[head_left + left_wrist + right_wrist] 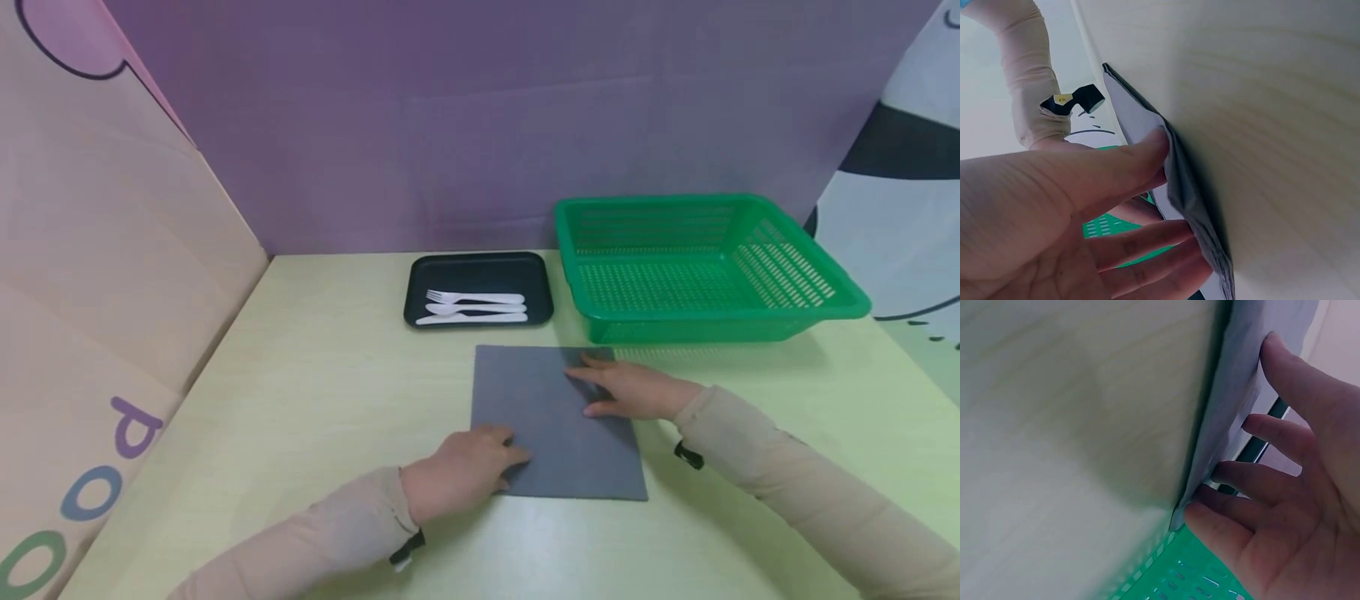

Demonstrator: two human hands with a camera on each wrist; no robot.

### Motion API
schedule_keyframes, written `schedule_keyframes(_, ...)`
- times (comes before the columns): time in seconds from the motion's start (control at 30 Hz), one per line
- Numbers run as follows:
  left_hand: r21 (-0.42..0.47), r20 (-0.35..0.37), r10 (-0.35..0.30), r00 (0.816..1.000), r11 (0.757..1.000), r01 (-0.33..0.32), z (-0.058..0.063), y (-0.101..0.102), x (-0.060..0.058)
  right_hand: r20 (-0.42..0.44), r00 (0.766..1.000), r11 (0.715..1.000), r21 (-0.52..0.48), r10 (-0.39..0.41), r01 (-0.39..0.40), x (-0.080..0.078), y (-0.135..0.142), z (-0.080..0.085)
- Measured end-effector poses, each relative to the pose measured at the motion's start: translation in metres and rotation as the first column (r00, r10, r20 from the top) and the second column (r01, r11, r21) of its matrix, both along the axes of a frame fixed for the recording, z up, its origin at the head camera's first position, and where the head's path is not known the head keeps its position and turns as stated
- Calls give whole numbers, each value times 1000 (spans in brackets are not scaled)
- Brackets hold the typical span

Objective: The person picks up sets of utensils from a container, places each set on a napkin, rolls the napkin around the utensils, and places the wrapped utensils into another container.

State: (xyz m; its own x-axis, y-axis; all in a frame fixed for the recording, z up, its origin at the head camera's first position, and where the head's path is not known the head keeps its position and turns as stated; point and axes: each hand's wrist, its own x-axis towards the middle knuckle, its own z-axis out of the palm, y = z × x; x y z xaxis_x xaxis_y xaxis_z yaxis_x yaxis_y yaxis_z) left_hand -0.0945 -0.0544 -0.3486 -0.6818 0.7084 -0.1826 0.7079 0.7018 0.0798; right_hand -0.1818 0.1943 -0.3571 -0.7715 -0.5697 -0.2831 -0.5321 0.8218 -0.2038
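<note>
A grey cloth, folded into a flat rectangle, lies on the table in the head view. My left hand rests on its left edge near the front corner, thumb and fingertips touching the fabric. In the left wrist view several layers show along the cloth's edge, slightly puckered beside the thumb. On the far right part of the cloth, my right hand presses with spread fingers. The right wrist view shows that hand's thumb and fingertips against the cloth's surface.
Behind the cloth is a black tray holding a white fork, spoon and knife. A green perforated basket stands at the back right, close to the right hand. A purple wall panel bounds the table's rear.
</note>
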Motion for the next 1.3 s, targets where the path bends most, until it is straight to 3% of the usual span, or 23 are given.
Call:
schedule_keyframes(0.5, 25, 27, 24, 999, 999, -25, -3, -5, -11, -83, 996, 998, 62, 13, -8, 5, -1, 6)
schedule_keyframes(1.0, 36, 43, 80, 996, 996, -81, -4, -7, -13, -94, 996, 994, 103, -8, 18, 9, -5, 10)
schedule_keyframes(1.17, 34, 34, 105, 994, 994, -107, -5, -6, -14, -130, 991, 996, 91, 15, -3, 11, -3, 9)
schedule_keyframes(1.3, 20, -15, 129, 992, 991, -129, -6, -4, -13, -163, 986, 996, 85, 30, -17, 13, -2, 8)
